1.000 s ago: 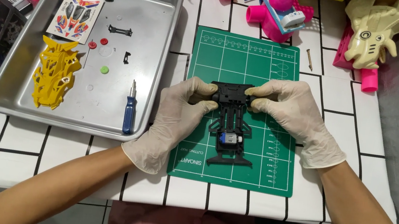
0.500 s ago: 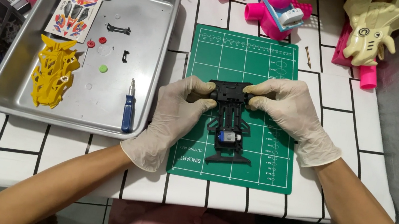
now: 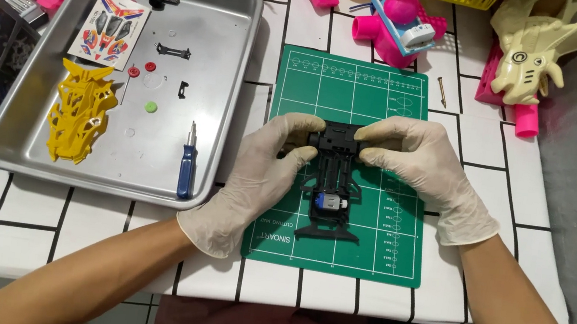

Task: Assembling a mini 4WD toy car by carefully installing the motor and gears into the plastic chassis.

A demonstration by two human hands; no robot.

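Head view, looking down on a white tiled surface (image 3: 470,134). Left hand (image 3: 264,174) and right hand (image 3: 414,164), both gloved, closed on the far end of a black toy car chassis (image 3: 332,182), pinching it from either side above a green cutting mat (image 3: 356,97). Small motor (image 3: 328,203) already seated near the chassis's near end. To the left, in a metal tray (image 3: 229,50): yellow car body (image 3: 79,116) not yet fitted, sticker sheet (image 3: 109,28) unused, blue-handled screwdriver (image 3: 186,163) lying idle, a few small black, red and green parts loose. Judged roughly midway: chassis partly built, body and small parts left. Wheels hard to confirm; fingers hide the chassis's far end. Toys at the far edge cut off, as is a box at the left.
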